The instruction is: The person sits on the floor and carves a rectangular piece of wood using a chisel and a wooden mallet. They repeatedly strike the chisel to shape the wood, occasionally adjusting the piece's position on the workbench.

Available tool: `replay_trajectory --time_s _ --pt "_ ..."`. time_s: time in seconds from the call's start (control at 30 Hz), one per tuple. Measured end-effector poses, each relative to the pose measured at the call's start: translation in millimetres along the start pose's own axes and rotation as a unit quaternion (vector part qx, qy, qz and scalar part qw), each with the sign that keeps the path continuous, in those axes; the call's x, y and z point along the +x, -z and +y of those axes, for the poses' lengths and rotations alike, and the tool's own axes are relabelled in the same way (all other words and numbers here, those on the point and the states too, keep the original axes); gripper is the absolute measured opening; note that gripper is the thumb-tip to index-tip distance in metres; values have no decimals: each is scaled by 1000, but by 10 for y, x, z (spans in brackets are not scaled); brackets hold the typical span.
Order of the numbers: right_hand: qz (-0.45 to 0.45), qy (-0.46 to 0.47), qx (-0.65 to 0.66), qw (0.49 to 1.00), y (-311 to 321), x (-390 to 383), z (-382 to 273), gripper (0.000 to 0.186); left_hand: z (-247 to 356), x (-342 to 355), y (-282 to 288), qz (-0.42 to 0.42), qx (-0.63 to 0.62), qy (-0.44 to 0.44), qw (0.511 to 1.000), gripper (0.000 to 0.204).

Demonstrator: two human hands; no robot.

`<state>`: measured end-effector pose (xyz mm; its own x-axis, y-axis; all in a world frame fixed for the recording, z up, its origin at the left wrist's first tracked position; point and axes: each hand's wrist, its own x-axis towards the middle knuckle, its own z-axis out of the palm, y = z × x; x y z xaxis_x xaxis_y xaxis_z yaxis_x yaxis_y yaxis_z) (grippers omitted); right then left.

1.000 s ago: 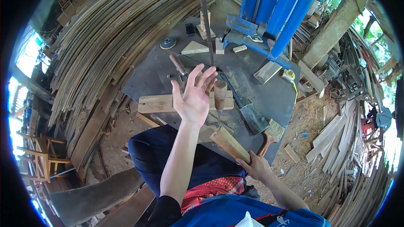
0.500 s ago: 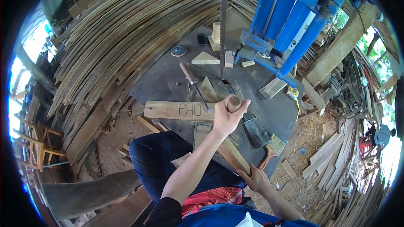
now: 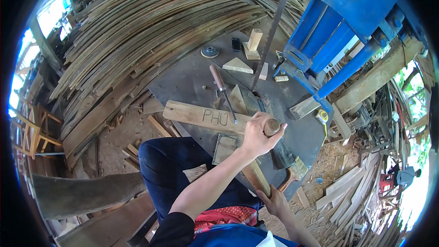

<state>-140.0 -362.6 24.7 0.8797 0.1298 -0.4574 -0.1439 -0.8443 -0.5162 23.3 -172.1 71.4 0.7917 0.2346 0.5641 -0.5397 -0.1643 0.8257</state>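
Note:
My left hand (image 3: 257, 138) is closed round an upright tool with a round wooden handle (image 3: 272, 126), whose lower end is hidden under the fist. Beneath that hand runs a pale board (image 3: 185, 112) with dark lettering on its face. In my right hand (image 3: 277, 202), nearer my body, is the near end of a squared wooden bar (image 3: 256, 179). A chisel (image 3: 216, 77) with a wooden handle lies with its tip over the board. Right of the bar are a wooden-handled brush (image 3: 298, 169) and a dark flat metal piece (image 3: 283, 155).
The dark metal table (image 3: 178, 80) carries wood offcuts (image 3: 238, 65), a round disc (image 3: 210, 51) and a yellow tape measure (image 3: 322, 116). A saw blade (image 3: 273, 29) rises beside a blue machine (image 3: 340, 0). Long planks (image 3: 137, 32) are stacked behind. Far right is another person (image 3: 406, 176).
The view has turned, so the table and machine sit further right and tilted. Both hands keep their grips, the left on the handle and the right on the bar.

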Motion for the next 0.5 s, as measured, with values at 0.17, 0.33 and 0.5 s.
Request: replay_trajectory --time_s 0.17,0.33,0.5 --pt "-15 10 41 999 5 14 -15 67 58 -18 15 -4 5 -16 1000 26" --pt "-61 -2 60 996 69 152 -153 68 13 -113 83 -4 24 -44 999 26" --pt "-65 5 69 996 -15 248 29 68 161 -404 -76 -76 -25 -211 974 20"
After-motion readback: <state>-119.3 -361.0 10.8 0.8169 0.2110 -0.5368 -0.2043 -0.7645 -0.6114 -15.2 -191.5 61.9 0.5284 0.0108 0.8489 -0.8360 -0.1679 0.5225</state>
